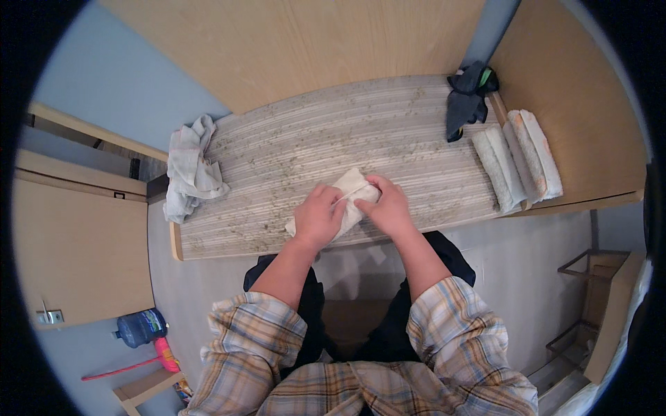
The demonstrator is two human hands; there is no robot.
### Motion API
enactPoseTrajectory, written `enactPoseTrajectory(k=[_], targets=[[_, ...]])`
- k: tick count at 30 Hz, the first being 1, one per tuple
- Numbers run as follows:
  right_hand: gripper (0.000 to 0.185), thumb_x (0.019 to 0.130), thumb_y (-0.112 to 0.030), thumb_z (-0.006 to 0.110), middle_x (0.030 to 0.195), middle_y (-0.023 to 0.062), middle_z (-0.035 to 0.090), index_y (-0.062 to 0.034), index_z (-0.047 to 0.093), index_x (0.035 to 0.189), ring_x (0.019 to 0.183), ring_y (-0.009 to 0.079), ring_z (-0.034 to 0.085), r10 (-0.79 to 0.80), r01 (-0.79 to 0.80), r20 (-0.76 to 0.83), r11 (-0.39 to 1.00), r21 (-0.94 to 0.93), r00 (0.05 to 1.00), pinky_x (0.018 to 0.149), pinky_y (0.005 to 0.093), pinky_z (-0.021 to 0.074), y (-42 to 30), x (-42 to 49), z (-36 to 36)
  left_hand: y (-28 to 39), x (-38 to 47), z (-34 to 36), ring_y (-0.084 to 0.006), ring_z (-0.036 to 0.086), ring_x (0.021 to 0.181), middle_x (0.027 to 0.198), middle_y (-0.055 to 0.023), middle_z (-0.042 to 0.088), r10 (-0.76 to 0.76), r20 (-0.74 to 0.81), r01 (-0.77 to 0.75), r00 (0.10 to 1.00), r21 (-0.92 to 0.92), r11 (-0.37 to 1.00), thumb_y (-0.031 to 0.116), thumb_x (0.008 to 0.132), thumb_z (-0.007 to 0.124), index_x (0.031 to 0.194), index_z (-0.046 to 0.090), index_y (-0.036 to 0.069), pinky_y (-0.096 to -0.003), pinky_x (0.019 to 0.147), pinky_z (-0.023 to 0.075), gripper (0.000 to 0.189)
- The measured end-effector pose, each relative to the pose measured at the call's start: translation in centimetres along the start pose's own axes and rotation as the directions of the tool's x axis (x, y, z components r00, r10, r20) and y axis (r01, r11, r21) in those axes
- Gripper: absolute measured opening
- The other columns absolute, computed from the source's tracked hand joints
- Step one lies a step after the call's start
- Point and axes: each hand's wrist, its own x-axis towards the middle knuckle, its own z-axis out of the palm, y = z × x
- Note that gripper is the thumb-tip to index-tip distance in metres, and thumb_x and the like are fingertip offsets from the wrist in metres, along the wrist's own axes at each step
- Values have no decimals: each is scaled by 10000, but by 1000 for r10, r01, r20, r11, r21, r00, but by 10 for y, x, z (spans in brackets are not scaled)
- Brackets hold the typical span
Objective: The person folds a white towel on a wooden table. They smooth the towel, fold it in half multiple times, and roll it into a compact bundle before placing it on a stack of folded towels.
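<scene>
A folded off-white cloth (350, 182) lies at the front of a striped tabletop (333, 140), bunched between both hands. My left hand (318, 214) grips its left side, thumb and fingers pinching a fold. On the other side, my right hand (386, 204) has its thumb and fingers curled around a rounded, gathered part of the cloth. A thin raised edge or strip of cloth runs between the two hands. Part of the cloth is hidden under my left hand, and one corner sticks out to its left. Small greenish-brown specks are scattered over the tabletop around it.
A crumpled light grey cloth (191, 166) hangs over the table's left end. Folded towels (498, 169) drape at the right, beside a wooden panel (577, 114). A dark fabric item (465, 101) sits at the back right. A water jug (138, 327) rests by the door (83, 244).
</scene>
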Motion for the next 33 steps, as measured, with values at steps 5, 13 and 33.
enactPoseTrajectory(k=[5,13,33], targets=[[486,664,-258,772,1032,102,640,-125,606,1102,1015,288,570,24,-39,-90,983,-180,996,903,430,384,-10,-6,12,10,-1,4,-293,620,778,859,-91,608,-6,7,7,1000,-119,993,192,853,606,911,598,99,-408,657,481,110],[150,794,-152,562,919,100,640,-159,574,943,891,276,607,85,-107,-127,978,-180,988,791,388,401,7,9,29,37,-19,15,-287,615,718,826,-114,607,51,25,-38,998,-366,930,64,818,637,920,593,57,-370,635,488,111],[188,722,-276,748,897,42,633,-122,732,829,973,276,545,-170,170,26,985,-11,985,882,396,388,2,10,-7,7,10,11,-283,619,742,876,-87,608,-3,-127,-13,992,-129,992,186,840,634,935,614,94,-377,635,491,133]])
